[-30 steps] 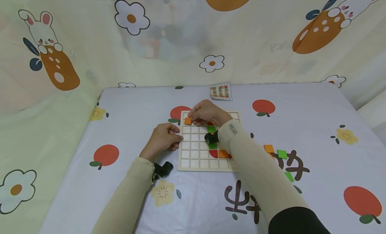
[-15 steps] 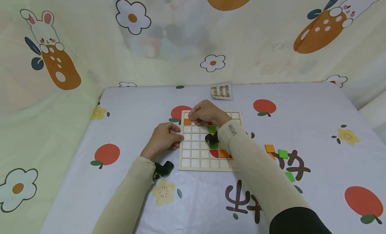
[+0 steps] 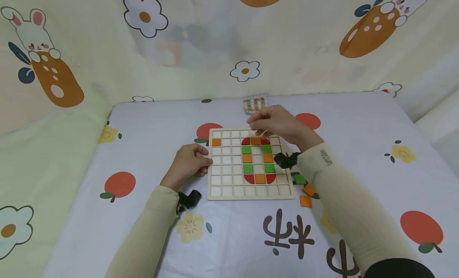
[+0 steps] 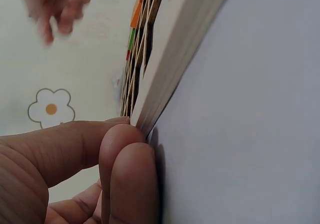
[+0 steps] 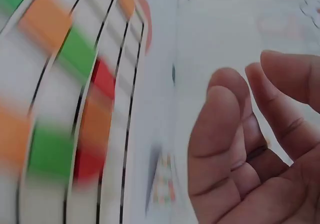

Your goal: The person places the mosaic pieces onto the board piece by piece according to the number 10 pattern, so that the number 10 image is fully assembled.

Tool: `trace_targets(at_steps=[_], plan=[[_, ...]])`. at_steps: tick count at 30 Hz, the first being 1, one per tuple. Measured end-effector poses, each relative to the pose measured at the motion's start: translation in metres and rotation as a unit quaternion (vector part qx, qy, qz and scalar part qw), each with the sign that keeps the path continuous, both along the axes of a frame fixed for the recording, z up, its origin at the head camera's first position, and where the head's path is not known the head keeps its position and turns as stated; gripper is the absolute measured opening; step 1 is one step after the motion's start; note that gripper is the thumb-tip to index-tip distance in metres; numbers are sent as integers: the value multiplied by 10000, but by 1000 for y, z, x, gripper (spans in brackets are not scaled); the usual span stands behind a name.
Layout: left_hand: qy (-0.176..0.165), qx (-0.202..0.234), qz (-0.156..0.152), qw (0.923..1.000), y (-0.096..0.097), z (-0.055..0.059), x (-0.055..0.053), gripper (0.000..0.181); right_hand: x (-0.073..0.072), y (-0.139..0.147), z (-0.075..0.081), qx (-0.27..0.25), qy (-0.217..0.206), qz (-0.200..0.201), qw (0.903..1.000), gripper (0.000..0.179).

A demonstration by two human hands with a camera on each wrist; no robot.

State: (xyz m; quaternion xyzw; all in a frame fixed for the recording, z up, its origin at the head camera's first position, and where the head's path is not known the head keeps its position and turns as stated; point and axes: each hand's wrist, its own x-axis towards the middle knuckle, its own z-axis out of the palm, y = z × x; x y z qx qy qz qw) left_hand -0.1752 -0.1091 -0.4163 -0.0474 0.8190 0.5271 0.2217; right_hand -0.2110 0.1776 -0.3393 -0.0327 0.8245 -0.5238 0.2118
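Note:
A square wooden grid board (image 3: 226,180) lies on the table. Red, orange and green tiles form a ring in its right half, including a green tile (image 3: 266,149) on the ring's right side. A lone orange tile (image 3: 216,142) sits in a cell near the upper left corner. My left hand (image 3: 188,164) pinches the board's left edge; in the left wrist view, thumb and fingertips meet at the frame (image 4: 165,69). Above the board's upper right part hovers my right hand (image 3: 279,124). Its fingers (image 5: 215,129) are loosely bent with nothing between them in the right wrist view.
Loose tiles lie right of the board, among them a green tile (image 3: 299,179), an orange tile (image 3: 308,189) and another orange tile (image 3: 306,201), close to the right sleeve. A small printed pattern card (image 3: 254,104) stands at the table's back edge.
My right hand has left the lone orange tile, which now lies in its cell, and moved right and up, uncovering the tile ring. My left hand keeps its place at the board's edge.

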Motion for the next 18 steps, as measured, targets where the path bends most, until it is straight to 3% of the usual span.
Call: trace_targets(at_steps=[4, 9, 12, 18], plan=[[11, -98, 22, 9999, 1, -1, -1, 30, 24, 44, -2, 448, -36, -14, 9990, 29], [-43, -160, 40, 9999, 1, -1, -2, 30, 55, 81, -22, 1190, -285, 49, 9925, 28], [-80, -152, 58, 9998, 1, -1, -2, 29, 75, 91, -32, 1453, -393, 168, 9885, 27], [22, 163, 70, 9998, 0, -2, 0, 29, 101, 92, -39, 1847, -118, 261, 9824, 28]])
